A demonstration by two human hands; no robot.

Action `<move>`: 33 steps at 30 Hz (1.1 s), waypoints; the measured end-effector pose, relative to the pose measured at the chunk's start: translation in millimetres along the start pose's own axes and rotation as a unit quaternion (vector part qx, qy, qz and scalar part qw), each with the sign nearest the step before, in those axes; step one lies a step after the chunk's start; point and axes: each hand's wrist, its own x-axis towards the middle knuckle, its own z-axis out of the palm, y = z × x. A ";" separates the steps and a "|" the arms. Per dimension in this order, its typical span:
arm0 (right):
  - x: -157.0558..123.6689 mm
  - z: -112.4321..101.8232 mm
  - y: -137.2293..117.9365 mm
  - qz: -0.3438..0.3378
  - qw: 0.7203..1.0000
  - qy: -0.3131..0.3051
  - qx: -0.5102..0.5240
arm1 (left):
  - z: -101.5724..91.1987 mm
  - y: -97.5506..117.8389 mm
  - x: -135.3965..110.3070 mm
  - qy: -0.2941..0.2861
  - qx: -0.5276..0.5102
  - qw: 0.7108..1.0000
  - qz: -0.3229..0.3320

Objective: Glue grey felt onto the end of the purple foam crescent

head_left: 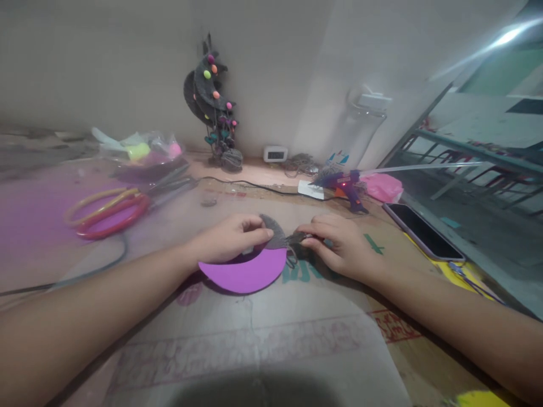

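Observation:
My left hand (231, 237) is closed on a grey, curved piece (274, 233) of craft material, which lies over a purple foam half-disc (248, 271). My right hand (339, 243) pinches the dark pointed end (297, 238) of the same grey piece, fingers pressed together. Both hands rest on a cardboard sheet (263, 333) on the floor.
A purple glue gun (345, 183) with a red light stands behind my right hand, its cable running left. A phone (422, 230) lies at the right. Red and yellow rings (106, 212), scissors (169, 183), a bag of bits (139, 150) and a dark decorated ornament (214, 107) are beyond.

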 end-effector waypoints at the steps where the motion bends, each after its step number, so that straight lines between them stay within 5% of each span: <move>1: -0.2 0.1 0.3 -0.003 1.000 -0.002 -0.004 | 0.0 -0.4 0.2 -0.001 0.001 1.000 0.000; 33: -1.8 -0.1 -0.5 0.011 0.999 0.020 0.032 | 2.6 -5.8 3.7 0.003 -0.019 1.000 0.010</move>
